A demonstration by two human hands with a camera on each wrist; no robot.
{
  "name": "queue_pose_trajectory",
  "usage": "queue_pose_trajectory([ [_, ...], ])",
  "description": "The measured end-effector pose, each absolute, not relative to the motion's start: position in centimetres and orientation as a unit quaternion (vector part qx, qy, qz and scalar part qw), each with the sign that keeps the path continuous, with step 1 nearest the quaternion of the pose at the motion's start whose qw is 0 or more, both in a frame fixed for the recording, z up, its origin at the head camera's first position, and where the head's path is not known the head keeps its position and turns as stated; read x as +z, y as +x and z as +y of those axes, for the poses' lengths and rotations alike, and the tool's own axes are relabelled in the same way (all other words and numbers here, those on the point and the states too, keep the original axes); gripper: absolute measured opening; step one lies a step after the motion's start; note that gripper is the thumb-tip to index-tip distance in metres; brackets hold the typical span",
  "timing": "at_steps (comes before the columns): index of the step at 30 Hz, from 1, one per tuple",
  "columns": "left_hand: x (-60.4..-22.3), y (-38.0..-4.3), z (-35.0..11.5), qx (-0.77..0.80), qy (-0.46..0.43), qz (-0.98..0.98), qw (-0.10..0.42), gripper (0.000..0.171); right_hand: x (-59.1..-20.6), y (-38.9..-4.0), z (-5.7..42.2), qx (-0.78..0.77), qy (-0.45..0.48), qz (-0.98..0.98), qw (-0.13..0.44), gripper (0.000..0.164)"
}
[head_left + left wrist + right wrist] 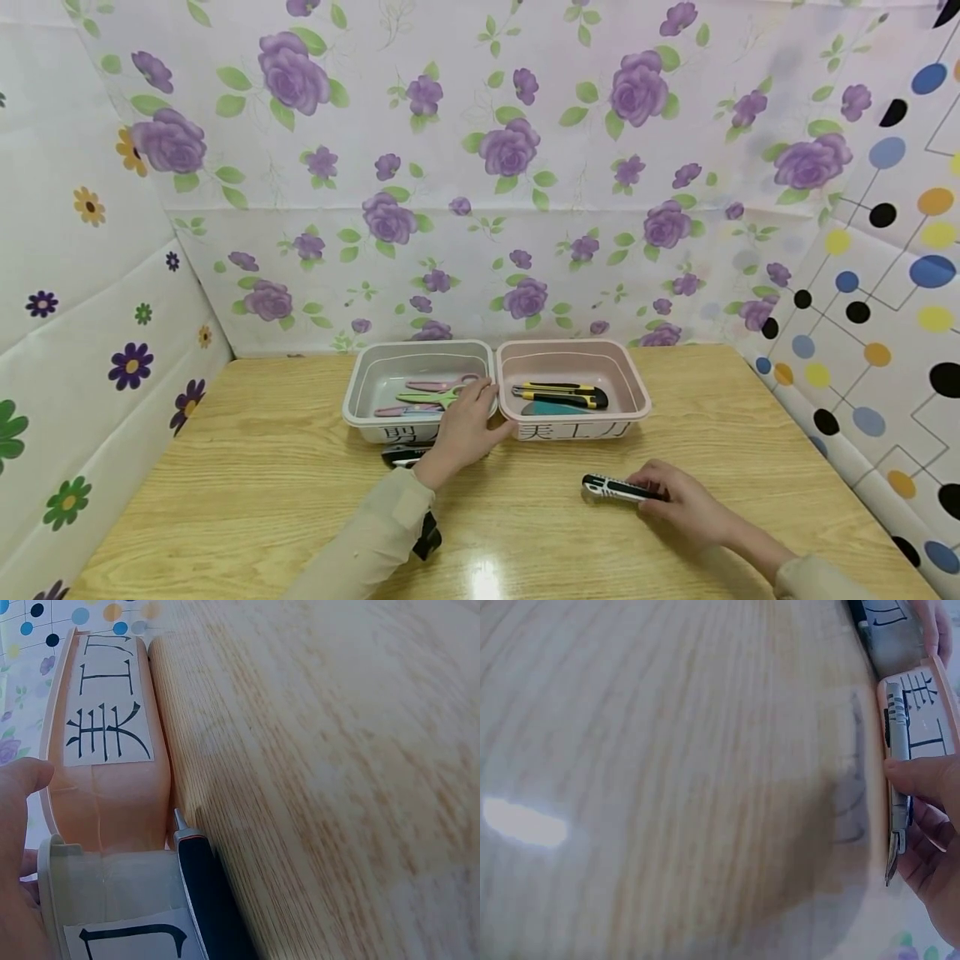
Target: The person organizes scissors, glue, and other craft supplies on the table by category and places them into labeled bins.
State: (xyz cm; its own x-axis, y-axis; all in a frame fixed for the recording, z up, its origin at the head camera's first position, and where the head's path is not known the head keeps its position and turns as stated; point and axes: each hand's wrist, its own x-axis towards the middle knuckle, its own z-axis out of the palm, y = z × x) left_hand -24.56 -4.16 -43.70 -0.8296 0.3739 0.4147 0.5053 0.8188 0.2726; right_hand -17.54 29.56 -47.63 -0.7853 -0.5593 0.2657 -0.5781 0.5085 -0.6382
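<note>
My left hand (467, 427) is at the right end of the grey bin (367, 422), fingers over its rim and thumb spread toward the pink bin (641, 400). Several scissors lie in the grey bin, among them green scissors (420, 398); the hand partly covers them. Right of the bins, just above the table, my right hand (686, 504) holds a silver-and-black utility knife (617, 488) between thumb and fingers. Another black-and-white utility knife (401, 454) lies against the grey bin's front, partly behind the left wrist. Yellow-and-black utility knives (566, 398) sit in the pink bin.
The two bins stand side by side at the back of the wooden table (247, 467), near a flowered cloth (450, 275). Labels with characters (573, 430) are on their fronts. A black object (427, 537) shows beside the left sleeve.
</note>
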Motion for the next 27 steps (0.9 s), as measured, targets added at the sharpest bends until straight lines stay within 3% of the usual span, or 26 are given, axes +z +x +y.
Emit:
queue_pose_trajectory([
  [15, -43.6, -24.5, -4.2, -0.185, -0.239, -0.935, 0.183, 0.059, -44.3, -18.6, 28.8, 0.349, 0.348, -0.869, 0.037, 0.028],
  [27, -43.5, -24.4, -4.2, -0.182, -0.239, -0.936, 0.181, 0.060, -40.8, -20.3, 28.0, 0.333, 0.340, -0.879, 0.039, 0.022],
])
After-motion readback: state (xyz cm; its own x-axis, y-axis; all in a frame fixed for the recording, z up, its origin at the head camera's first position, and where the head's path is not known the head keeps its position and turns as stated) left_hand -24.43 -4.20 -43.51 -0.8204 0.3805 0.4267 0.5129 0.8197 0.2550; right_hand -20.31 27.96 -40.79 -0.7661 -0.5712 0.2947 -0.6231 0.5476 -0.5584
